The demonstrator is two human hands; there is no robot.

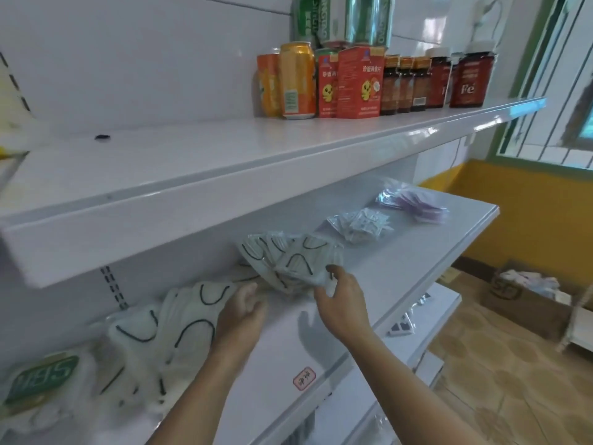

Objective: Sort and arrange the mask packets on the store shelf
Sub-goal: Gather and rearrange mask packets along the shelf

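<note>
Because the mask packets (288, 264) you are sorting lie fanned on the middle shelf (401, 261) just ahead of your right hand (340, 300), that hand is the nearer one for whatever comes next. Its fingers and thumb pinch the near right corner of the top packet in the fan, so it is already gripping. Your left hand (244, 313) sits lower and to the left, fingers curled onto the edge of the loose heap of white packets (167, 329); motion blur stops me saying whether it truly grips or only presses there.

The fan spreads from the hands back toward the shelf's rear panel, its long axis running roughly along the shelf, left to right, with the packets' corners pointing up and away from you. The heap under your left hand trails down toward the near left, beside a green-labelled pack (41, 380).

Further right on the same shelf, well apart from both hands, lie a small pile of clear-wrapped packets (362, 226) and, beyond it, a purple pile (414, 203). I judge the fan needs squaring into one stack, aligned with those piles.
</note>
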